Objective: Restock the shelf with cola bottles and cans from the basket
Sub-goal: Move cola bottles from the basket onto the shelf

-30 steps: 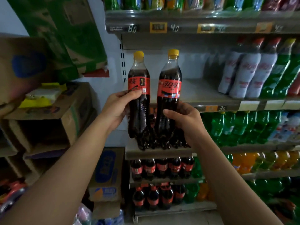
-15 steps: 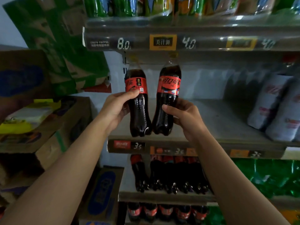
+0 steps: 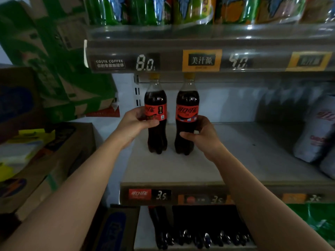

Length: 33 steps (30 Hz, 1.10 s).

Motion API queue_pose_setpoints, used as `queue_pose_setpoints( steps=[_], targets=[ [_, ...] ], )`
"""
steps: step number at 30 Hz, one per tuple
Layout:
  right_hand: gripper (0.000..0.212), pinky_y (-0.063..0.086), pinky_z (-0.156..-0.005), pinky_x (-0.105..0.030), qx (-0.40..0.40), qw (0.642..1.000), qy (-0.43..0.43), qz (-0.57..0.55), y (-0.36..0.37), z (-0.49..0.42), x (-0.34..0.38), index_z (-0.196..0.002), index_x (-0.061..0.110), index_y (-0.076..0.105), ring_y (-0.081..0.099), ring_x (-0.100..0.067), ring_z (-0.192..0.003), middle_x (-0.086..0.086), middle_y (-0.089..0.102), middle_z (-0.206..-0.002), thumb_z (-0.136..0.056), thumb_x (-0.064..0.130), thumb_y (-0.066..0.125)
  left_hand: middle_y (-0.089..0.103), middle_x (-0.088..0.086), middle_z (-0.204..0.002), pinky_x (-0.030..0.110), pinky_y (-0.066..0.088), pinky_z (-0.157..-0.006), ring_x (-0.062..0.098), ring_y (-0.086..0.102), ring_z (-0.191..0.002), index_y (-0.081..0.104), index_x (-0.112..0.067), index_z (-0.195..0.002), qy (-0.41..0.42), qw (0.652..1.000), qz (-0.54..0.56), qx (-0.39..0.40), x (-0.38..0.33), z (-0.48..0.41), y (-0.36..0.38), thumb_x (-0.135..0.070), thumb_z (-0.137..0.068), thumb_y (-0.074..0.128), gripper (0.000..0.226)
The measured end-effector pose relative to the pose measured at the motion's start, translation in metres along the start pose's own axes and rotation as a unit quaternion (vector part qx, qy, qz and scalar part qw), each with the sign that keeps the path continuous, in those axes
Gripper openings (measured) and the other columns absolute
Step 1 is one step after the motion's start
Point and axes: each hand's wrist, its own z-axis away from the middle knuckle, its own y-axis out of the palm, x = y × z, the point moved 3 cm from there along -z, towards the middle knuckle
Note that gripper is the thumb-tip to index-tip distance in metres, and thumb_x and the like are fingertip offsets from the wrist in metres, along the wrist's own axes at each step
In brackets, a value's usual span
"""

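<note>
Grey shelf (image 3: 226,160), dim shop aisle

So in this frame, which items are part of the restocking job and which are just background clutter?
Part of the job:
left hand gripping left cola bottle
right hand gripping right cola bottle
shelf beneath them

Just there:
cardboard boxes
white bottles
price tags
green bottles above

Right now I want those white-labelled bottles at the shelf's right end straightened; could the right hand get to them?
Probably not yet: the right hand is wrapped around a cola bottle. Once freed, bare shelf lies between it and the white-labelled bottles.
</note>
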Motion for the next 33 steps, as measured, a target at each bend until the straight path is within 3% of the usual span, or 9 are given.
queue_pose_setpoints(
  steps=[5, 7, 9, 11, 14, 17, 21, 27, 33],
  targets=[
    [0.062, 0.042, -0.093, -0.027, 0.017, 0.998, -0.02, 0.06, 0.009, -0.023, -0.004, -0.126, 0.01, 0.04, 0.052, -0.017, -0.117, -0.002, 0.054, -0.121, -0.078, 0.004, 0.077, 0.063, -0.005, -0.109, 0.023, 0.048, -0.088, 0.01, 0.059, -0.103, 0.051, -0.016, -0.123, 0.022, 0.997, -0.051, -0.052, 0.014, -0.023, 0.002, -0.011, -0.069, 0.084, 0.064],
    [0.063, 0.044, -0.089, -0.024, 0.034, 0.996, -0.016, 0.077, 0.01, -0.031, -0.006, -0.126, 0.014, 0.038, 0.052, -0.018, -0.116, -0.001, 0.051, -0.121, -0.078, 0.006, 0.077, 0.061, -0.007, -0.111, 0.017, 0.049, -0.084, 0.004, 0.059, -0.102, 0.045, -0.018, -0.127, 0.008, 0.998, -0.061, 0.008, 0.022, -0.025, 0.003, -0.009, -0.068, 0.084, 0.072],
    [0.065, 0.044, -0.078, -0.015, 0.057, 0.993, -0.012, 0.098, 0.009, -0.036, -0.006, -0.131, 0.014, 0.036, 0.051, -0.015, -0.111, 0.002, 0.05, -0.122, -0.08, 0.009, 0.077, 0.063, -0.013, -0.103, 0.009, 0.049, -0.074, -0.004, 0.061, -0.095, 0.052, -0.022, -0.117, -0.003, 0.995, -0.084, 0.061, 0.032, -0.025, 0.002, -0.006, -0.068, 0.083, 0.06],
    [0.067, 0.046, -0.076, -0.017, 0.07, 0.991, -0.014, 0.113, 0.009, -0.045, -0.007, -0.133, 0.012, 0.036, 0.052, -0.015, -0.106, 0.002, 0.049, -0.123, -0.08, 0.011, 0.077, 0.066, -0.017, -0.096, 0.012, 0.049, -0.073, -0.007, 0.063, -0.088, 0.059, -0.027, -0.102, 0.009, 0.993, -0.102, 0.05, 0.038, -0.029, 0.001, -0.01, -0.067, 0.085, 0.047],
    [0.067, 0.051, -0.088, -0.035, 0.066, 0.989, -0.012, 0.134, 0.013, -0.062, -0.013, -0.13, 0.012, 0.037, 0.055, -0.019, -0.109, -0.001, 0.05, -0.125, -0.078, 0.013, 0.079, 0.062, -0.017, -0.1, 0.014, 0.047, -0.075, -0.003, 0.06, -0.089, 0.056, -0.025, -0.107, 0.024, 0.991, -0.133, 0.008, 0.045, -0.043, 0.003, -0.023, -0.064, 0.088, 0.053],
    [0.067, 0.049, -0.097, -0.043, 0.05, 0.99, -0.006, 0.135, 0.024, -0.08, -0.018, -0.127, 0.013, 0.037, 0.054, -0.022, -0.115, 0.0, 0.05, -0.121, -0.076, 0.012, 0.08, 0.058, -0.013, -0.101, 0.014, 0.043, -0.072, 0.003, 0.057, -0.09, 0.05, -0.025, -0.108, 0.027, 0.987, -0.153, -0.027, 0.05, -0.061, 0.003, -0.027, -0.067, 0.086, 0.055],
    [0.067, 0.048, -0.099, -0.043, 0.03, 0.993, -0.005, 0.113, 0.041, -0.099, -0.023, -0.127, 0.01, 0.037, 0.055, -0.024, -0.115, -0.001, 0.05, -0.118, -0.076, 0.011, 0.08, 0.06, -0.007, -0.109, 0.021, 0.044, -0.082, 0.009, 0.058, -0.099, 0.053, -0.02, -0.112, 0.032, 0.985, -0.161, -0.043, 0.061, -0.079, -0.002, -0.028, -0.068, 0.086, 0.055],
    [0.064, 0.049, -0.096, -0.039, 0.018, 0.995, -0.007, 0.097, 0.054, -0.115, -0.028, -0.129, 0.011, 0.037, 0.055, -0.024, -0.113, -0.001, 0.049, -0.114, -0.079, 0.009, 0.077, 0.06, -0.004, -0.113, 0.024, 0.046, -0.083, 0.012, 0.058, -0.102, 0.051, -0.011, -0.124, 0.019, 0.982, -0.17, -0.085, 0.077, -0.096, -0.006, -0.036, -0.067, 0.085, 0.071],
    [0.064, 0.049, -0.098, -0.042, 0.001, 0.994, -0.006, 0.107, 0.06, -0.122, -0.031, -0.132, 0.011, 0.036, 0.056, -0.027, -0.115, -0.007, 0.053, -0.122, -0.081, 0.01, 0.075, 0.058, -0.005, -0.109, 0.026, 0.047, -0.084, 0.014, 0.058, -0.101, 0.048, -0.014, -0.12, 0.022, 0.982, -0.165, -0.085, 0.081, -0.103, -0.006, -0.035, -0.069, 0.085, 0.067]
  ],
)
